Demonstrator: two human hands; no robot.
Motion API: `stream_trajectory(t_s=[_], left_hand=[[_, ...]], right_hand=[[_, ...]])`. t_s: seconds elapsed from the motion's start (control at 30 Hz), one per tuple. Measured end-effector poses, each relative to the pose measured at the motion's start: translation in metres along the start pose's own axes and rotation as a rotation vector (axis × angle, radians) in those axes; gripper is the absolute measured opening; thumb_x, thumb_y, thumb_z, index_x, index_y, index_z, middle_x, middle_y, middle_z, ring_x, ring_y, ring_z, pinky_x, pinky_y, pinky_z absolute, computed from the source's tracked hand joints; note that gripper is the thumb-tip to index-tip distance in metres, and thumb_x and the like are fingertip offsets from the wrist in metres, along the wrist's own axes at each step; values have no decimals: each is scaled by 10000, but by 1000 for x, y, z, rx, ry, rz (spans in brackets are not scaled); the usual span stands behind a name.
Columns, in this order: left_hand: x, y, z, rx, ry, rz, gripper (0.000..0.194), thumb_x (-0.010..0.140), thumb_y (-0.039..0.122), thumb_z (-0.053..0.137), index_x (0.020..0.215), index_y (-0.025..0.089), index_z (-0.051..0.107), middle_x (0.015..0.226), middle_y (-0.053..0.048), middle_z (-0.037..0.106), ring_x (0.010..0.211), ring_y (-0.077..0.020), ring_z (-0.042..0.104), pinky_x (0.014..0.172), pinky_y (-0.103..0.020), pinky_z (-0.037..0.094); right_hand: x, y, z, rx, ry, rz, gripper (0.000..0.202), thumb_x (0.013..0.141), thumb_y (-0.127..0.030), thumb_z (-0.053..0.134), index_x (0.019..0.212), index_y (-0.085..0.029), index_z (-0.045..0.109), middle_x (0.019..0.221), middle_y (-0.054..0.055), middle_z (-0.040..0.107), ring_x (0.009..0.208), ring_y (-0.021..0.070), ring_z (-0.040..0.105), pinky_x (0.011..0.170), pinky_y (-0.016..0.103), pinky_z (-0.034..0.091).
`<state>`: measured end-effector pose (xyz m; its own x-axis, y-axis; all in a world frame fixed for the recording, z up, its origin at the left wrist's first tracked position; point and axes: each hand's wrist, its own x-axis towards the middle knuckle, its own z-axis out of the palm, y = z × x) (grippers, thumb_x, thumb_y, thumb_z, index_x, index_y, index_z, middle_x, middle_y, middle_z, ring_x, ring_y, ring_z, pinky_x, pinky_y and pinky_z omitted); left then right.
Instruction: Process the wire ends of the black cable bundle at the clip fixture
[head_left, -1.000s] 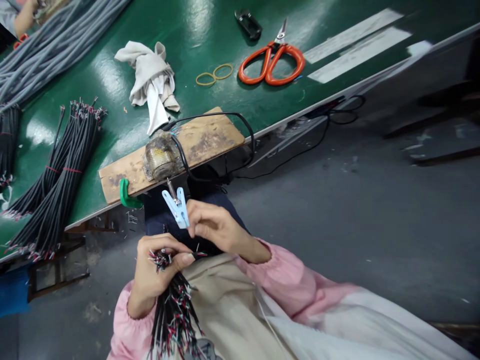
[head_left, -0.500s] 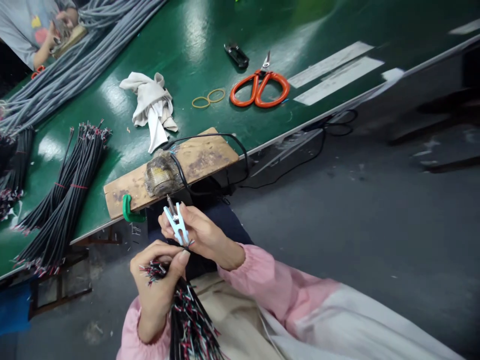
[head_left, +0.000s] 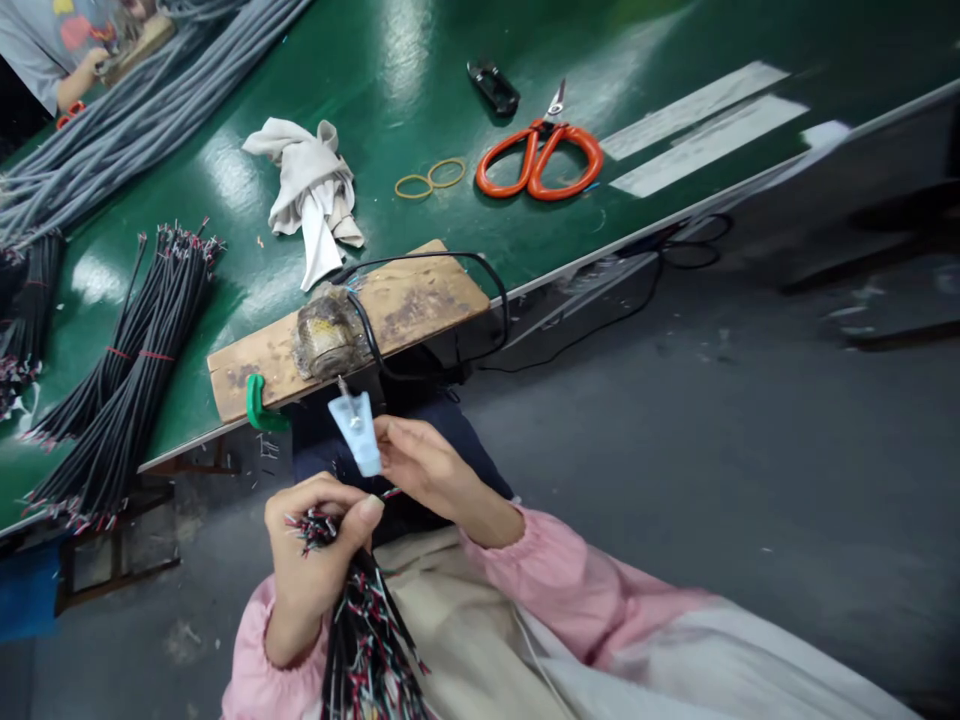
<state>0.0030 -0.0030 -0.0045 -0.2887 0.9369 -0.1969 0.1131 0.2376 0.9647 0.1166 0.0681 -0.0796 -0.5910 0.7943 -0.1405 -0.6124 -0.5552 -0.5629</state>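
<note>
My left hand (head_left: pixel 311 560) is closed around a bundle of black cables (head_left: pixel 367 650) with red, white and black wire ends, which hangs down over my lap. Short wire ends stick out above the fist, and the thumb presses near one cable end. Just above, a light blue clip-like piece (head_left: pixel 357 430) sits on a thin metal shaft coming from a taped, resin-covered block (head_left: pixel 328 335); its outline is smeared. My right hand (head_left: pixel 427 465) is at the right side of the blue piece, fingers loosely stretched, fingertips close to it; whether they touch it is unclear.
A wooden board (head_left: pixel 420 295) with a green clamp (head_left: pixel 262 405) juts from the green table. Beyond lie orange-handled scissors (head_left: pixel 540 160), a black cutter (head_left: pixel 493 88), rubber bands (head_left: pixel 431 178), a white cloth (head_left: pixel 311 195) and cable bundles (head_left: pixel 142 360). A co-worker's hand (head_left: pixel 91 68) shows top left.
My right hand has shifted right, off the blue piece and away from my left thumb. The blue piece, two separate arms before, now looks like one smeared shape. The left hand keeps its bundle.
</note>
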Motion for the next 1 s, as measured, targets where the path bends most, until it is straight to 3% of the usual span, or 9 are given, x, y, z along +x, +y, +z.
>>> stream_trajectory(t_s=[0.17,0.27,0.33,0.5,0.63,0.73,0.87,1.0], left_hand=[[8,-3,1,-22,-146,-200,374,665,478,818,562,140,696,404,13,528,328,-79,433,344,-195,308],[10,-1,4,-4,-175,-189,314,593,384,859,552,134,674,450,15,549,397,-76,441,406,-194,353],[10,-1,7,8,-175,-171,293,562,324,864,525,129,648,483,14,567,449,-77,451,451,-191,372],[11,-1,14,6,-212,-197,269,549,268,831,484,134,607,467,37,529,473,-75,422,478,-195,386],[12,-1,13,4,-148,-128,143,542,182,765,499,137,636,475,38,548,457,-70,429,459,-186,369],[12,-3,7,-58,-102,-109,143,596,191,758,493,144,670,489,12,603,466,-91,514,480,-193,417],[8,-8,2,-146,-117,-147,134,648,219,799,542,163,740,549,-16,682,499,-104,577,516,-197,470],[5,-8,1,-163,-125,-113,101,647,223,832,574,185,773,530,-2,676,492,-91,574,511,-178,459]], right_hand=[[-25,-16,5,-528,33,-314,299,838,-443,729,702,-179,694,650,8,628,610,126,522,599,280,419],[-35,-29,17,-825,-26,-568,133,852,-271,728,750,-187,720,675,22,685,644,145,562,641,308,452],[-39,-36,25,-949,-25,-643,45,846,-189,716,802,-186,725,711,30,705,669,154,580,637,308,473],[-43,-45,29,-1045,-91,-687,64,836,-202,728,812,-153,695,689,30,687,647,147,577,598,287,477],[-45,-50,25,-1152,-6,-680,103,848,-73,660,782,-152,673,672,26,673,641,143,569,611,291,460],[-43,-45,22,-1181,50,-688,163,868,-83,638,729,-167,638,651,13,653,625,141,550,623,301,444],[-36,-26,19,-1038,136,-674,219,897,-145,618,681,-176,589,640,15,626,642,149,535,601,291,421],[-31,-19,14,-777,79,-535,265,965,-332,568,761,-174,628,699,28,623,649,142,547,576,274,427]])
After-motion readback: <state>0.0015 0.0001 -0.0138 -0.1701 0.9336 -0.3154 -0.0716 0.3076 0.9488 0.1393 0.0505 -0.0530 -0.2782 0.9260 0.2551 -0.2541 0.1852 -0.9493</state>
